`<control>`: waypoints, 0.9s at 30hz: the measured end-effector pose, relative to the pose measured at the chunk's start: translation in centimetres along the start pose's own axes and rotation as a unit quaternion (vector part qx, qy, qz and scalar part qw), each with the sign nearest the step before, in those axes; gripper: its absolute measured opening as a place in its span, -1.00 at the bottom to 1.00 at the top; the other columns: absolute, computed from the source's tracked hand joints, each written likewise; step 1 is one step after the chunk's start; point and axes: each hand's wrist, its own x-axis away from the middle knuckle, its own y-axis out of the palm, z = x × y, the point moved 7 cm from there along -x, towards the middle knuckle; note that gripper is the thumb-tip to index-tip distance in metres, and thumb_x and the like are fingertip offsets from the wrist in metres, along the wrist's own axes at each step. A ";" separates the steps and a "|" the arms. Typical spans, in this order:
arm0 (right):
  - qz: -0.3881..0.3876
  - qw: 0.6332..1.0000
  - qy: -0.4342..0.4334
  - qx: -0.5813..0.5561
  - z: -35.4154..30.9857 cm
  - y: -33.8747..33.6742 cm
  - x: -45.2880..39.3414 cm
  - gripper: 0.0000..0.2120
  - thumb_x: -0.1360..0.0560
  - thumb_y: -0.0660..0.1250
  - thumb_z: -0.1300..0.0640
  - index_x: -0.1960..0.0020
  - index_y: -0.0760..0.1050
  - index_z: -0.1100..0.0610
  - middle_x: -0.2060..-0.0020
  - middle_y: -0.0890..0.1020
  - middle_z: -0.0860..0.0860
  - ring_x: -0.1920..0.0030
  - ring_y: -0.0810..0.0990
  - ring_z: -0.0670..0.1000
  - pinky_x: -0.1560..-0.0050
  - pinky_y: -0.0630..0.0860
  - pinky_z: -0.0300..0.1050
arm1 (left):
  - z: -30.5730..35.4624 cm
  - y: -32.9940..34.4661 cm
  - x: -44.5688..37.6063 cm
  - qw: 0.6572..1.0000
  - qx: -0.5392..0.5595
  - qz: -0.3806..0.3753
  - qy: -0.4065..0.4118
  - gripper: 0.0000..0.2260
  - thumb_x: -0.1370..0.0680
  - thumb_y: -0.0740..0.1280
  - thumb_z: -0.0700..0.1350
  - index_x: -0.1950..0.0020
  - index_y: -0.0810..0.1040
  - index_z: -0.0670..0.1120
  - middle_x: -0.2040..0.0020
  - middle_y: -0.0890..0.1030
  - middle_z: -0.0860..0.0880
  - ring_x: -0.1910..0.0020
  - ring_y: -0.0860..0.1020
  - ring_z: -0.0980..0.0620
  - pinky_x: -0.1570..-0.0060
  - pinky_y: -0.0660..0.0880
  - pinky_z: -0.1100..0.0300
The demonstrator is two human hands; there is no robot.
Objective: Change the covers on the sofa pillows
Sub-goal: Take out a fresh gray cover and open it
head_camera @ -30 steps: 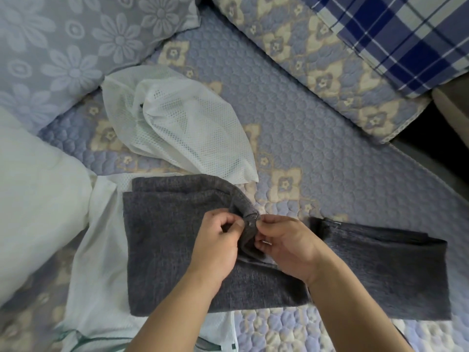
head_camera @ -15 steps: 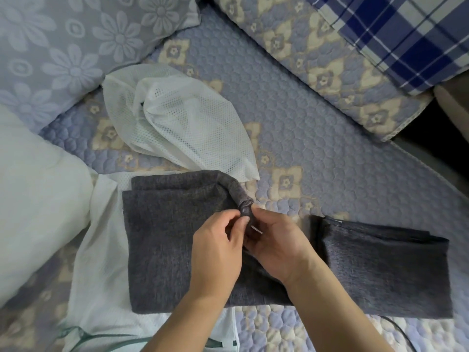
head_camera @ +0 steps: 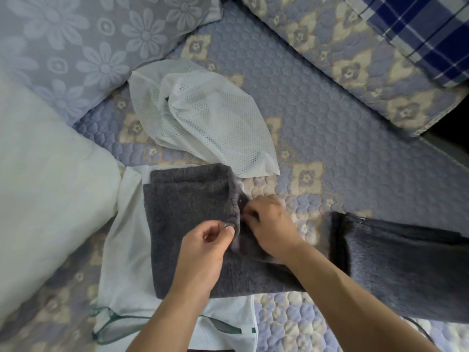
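**Operator:** Head view only, so that is all I can go on. I have the folded grey cover (head_camera: 193, 224) lying on the quilted sofa seat (head_camera: 342, 138), partly on a white mesh bag (head_camera: 121, 250). My left hand (head_camera: 203, 255) pinches something small and pale at the cover's bunched edge, thumb against forefinger; I take it for the zipper pull, though it is too small to be sure.

**Second:** And the right?

**Operator:** My right hand (head_camera: 272, 227) has its fingers curled on the same edge, just past the left, gripping the cloth. The edge runs between the two hands, touching both.

**Second:** How do I do this well?

**Operator:** My judgement: keep the right hand holding the seam taut and draw the pull straight along it, so no fabric catches.

**Second:** Other things?

**Operator:** A second grey cover (head_camera: 406, 265) lies well apart to the right, a bare white pillow (head_camera: 43, 179) left, another mesh bag (head_camera: 208, 123) beyond.
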 end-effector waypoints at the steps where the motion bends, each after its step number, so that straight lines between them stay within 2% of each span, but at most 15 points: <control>1: 0.010 1.000 -0.008 0.012 -0.2 -0.1 -0.3 -0.98 -0.52 0.40 0.18 0.06 0.61 0.10 0.13 0.59 -0.02 0.01 0.46 0.08 -0.09 0.46 0.11 | -0.1 -0.2 0.0 1.000 0.002 0.003 0.003 -0.91 -0.53 0.48 -0.10 0.17 0.68 -0.02 0.26 0.67 0.07 0.24 0.59 0.21 0.13 0.47 0.29; 3: 0.020 1.000 -0.007 0.022 -0.1 -0.3 -0.8 -0.95 -0.54 0.38 0.18 0.10 0.56 0.10 0.15 0.57 -0.03 0.03 0.46 0.08 -0.05 0.46 0.11 | -0.1 -0.6 -0.1 1.000 0.015 0.004 0.009 -0.91 -0.53 0.49 -0.08 0.16 0.68 -0.05 0.25 0.67 0.05 0.24 0.58 0.18 0.16 0.47 0.37; 4: 0.018 1.000 0.005 0.012 0.2 -0.4 -0.9 -0.97 -0.54 0.38 0.14 0.06 0.55 0.09 0.11 0.55 -0.04 0.01 0.46 0.06 -0.07 0.46 0.07 | -0.1 -0.7 -0.1 1.000 0.017 0.005 0.013 -0.92 -0.52 0.49 -0.08 0.15 0.68 -0.05 0.27 0.66 0.06 0.26 0.57 0.18 0.19 0.46 0.40; 7: -0.037 0.996 0.076 0.020 1.7 0.7 -0.5 -0.68 -0.54 0.38 -0.08 -0.20 0.47 0.05 -0.09 0.54 -0.03 -0.11 0.48 0.03 -0.15 0.46 -0.01 | 0.0 -1.2 0.3 0.999 -0.020 0.018 0.023 -0.95 -0.52 0.49 -0.05 0.13 0.69 0.02 0.27 0.66 0.09 0.27 0.59 0.18 0.21 0.50 0.36; 10: -0.033 0.992 0.092 0.082 2.8 1.5 -0.2 -0.64 -0.54 0.36 -0.13 -0.20 0.45 0.08 -0.12 0.57 0.01 -0.16 0.50 0.10 -0.15 0.45 -0.02 | 0.1 -1.3 1.0 0.998 -0.048 0.030 0.027 -0.98 -0.54 0.47 -0.06 0.07 0.66 0.07 0.20 0.69 0.05 0.21 0.64 0.17 0.20 0.55 0.34; 13: -0.029 0.988 0.107 0.110 3.8 1.9 -0.5 -0.58 -0.55 0.32 -0.18 -0.26 0.42 0.06 -0.17 0.54 0.03 -0.22 0.48 0.13 -0.23 0.42 0.04 | 0.6 -1.5 1.7 0.994 -0.073 0.061 0.054 -0.94 -0.53 0.47 -0.10 0.10 0.63 0.06 0.15 0.64 0.06 0.18 0.61 0.21 0.20 0.47 0.39; 15: -0.015 0.985 0.134 0.109 4.4 2.1 -0.5 -0.53 -0.55 0.30 -0.19 -0.33 0.37 0.05 -0.23 0.47 0.05 -0.27 0.43 0.14 -0.28 0.40 0.10 | 0.7 -1.3 2.1 0.993 -0.061 0.069 0.071 -0.90 -0.53 0.46 -0.14 0.14 0.61 0.04 0.17 0.62 0.03 0.24 0.58 0.19 0.22 0.44 0.38; 16: -0.006 0.983 0.148 0.107 4.6 2.1 -0.5 -0.53 -0.56 0.28 -0.19 -0.34 0.36 0.05 -0.24 0.44 0.05 -0.28 0.41 0.14 -0.29 0.40 0.13 | 0.8 -0.9 2.3 0.994 -0.051 0.066 0.075 -0.89 -0.53 0.45 -0.16 0.16 0.60 0.03 0.21 0.62 0.02 0.29 0.56 0.18 0.25 0.43 0.38; 18: -0.013 0.980 0.156 0.119 4.8 2.4 -0.5 -0.68 -0.60 0.25 -0.13 -0.23 0.41 0.05 -0.19 0.47 0.05 -0.25 0.41 0.15 -0.26 0.40 0.16 | 1.2 -0.2 2.7 0.993 -0.036 0.066 0.090 -0.87 -0.55 0.43 -0.15 0.18 0.59 0.03 0.27 0.62 0.01 0.33 0.55 0.16 0.29 0.44 0.35; 21: -0.045 0.980 0.168 0.097 5.5 2.4 -1.3 -0.86 -0.64 0.21 -0.02 -0.04 0.43 0.05 -0.04 0.52 0.02 -0.17 0.46 0.14 -0.18 0.41 0.13 | 2.1 0.4 3.3 0.986 -0.021 0.095 0.135 -0.88 -0.56 0.45 -0.13 0.14 0.60 0.07 0.20 0.66 0.00 0.19 0.64 0.06 0.17 0.55 0.26; 24: -0.083 0.971 0.221 0.037 6.9 1.8 -2.8 -0.85 -0.65 0.20 0.02 0.05 0.38 0.08 0.08 0.51 0.05 -0.06 0.52 0.18 -0.02 0.43 0.02 | 3.1 0.2 4.1 0.971 -0.030 0.133 0.197 -0.87 -0.53 0.48 -0.23 0.17 0.62 -0.03 0.24 0.61 0.03 0.23 0.61 0.05 0.23 0.48 0.35; 27: -0.119 0.964 0.232 0.044 7.4 1.9 -3.8 -0.86 -0.65 0.21 0.03 0.02 0.38 0.09 0.03 0.52 0.12 -0.04 0.49 0.15 0.04 0.37 -0.04 | 3.1 0.3 4.7 0.969 -0.027 0.133 0.205 -0.86 -0.51 0.49 -0.26 0.19 0.64 -0.06 0.26 0.60 0.03 0.24 0.60 0.02 0.23 0.49 0.32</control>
